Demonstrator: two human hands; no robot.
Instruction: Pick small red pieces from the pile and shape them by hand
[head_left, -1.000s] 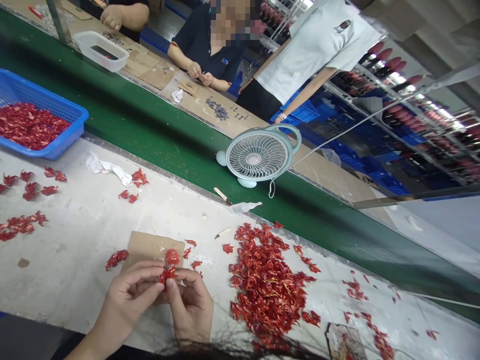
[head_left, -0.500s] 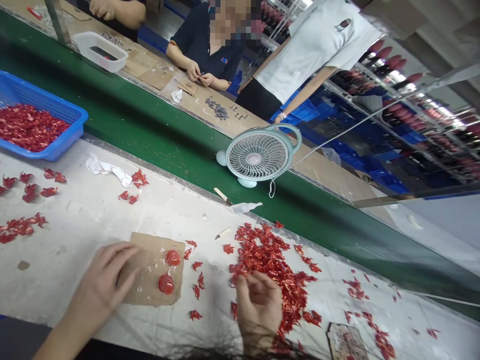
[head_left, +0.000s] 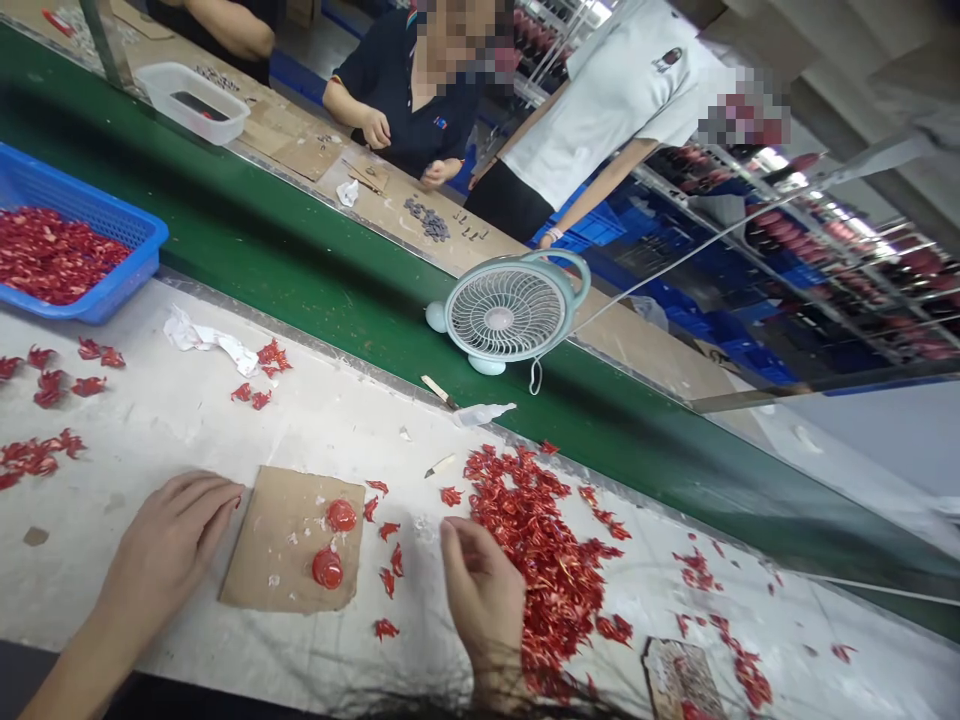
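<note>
My left hand (head_left: pixel 169 545) is closed in a pinch just left of a cardboard piece (head_left: pixel 281 550), with a speck of a small red piece showing at its fingertips. On the cardboard stand two red round caps (head_left: pixel 328 568), with whitish flakes around them. My right hand (head_left: pixel 484 590) hovers at the left edge of a heap of shiny red claw-shaped pieces (head_left: pixel 562 570). Its fingers are curled towards the thumb; whatever they hold is hidden. Several loose red pieces (head_left: pixel 387 580) lie between the cardboard and my right hand.
At the left, a blue basket (head_left: pixel 142 265) holds many red pieces. A small fan (head_left: pixel 506 310) stands on the green belt (head_left: pixel 337 290). Nearer are a squeeze bottle (head_left: pixel 484 413), a brush (head_left: pixel 440 465) and crumpled tissue (head_left: pixel 210 340). Several people are across the belt.
My left hand has drawn back left, off the cardboard. My right hand has shifted left from the heap. Across the belt, a co-worker's hands have parted. The view has shifted slightly.
</note>
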